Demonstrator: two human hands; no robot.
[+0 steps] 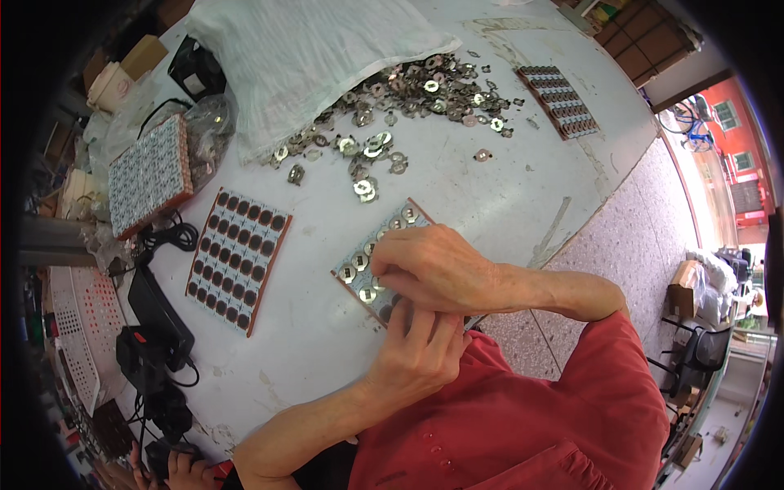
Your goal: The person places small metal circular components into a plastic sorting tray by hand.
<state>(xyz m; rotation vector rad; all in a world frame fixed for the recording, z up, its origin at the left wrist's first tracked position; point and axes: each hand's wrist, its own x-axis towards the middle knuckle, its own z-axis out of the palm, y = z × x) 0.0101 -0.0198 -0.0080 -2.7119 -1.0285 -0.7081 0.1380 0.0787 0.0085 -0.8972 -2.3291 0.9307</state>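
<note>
a: biggest first, what's there?
b: white table (457,188), white sack (302,49), pile of metal rings (392,98), empty tray (238,260).
a: your hands?
b: your right hand (437,265) lies curled over the part-filled tray (371,261) near the table's front edge; left hand (420,347) pinches below it, can't tell on what. seat each ring flat. free room lies left.

White counter (457,175), scuffed. Silvery metal discs (408,90) far. Brown tray (238,259) left, grid of dark round holes. Red shirt (523,425) near. White woven sack (302,57).
</note>
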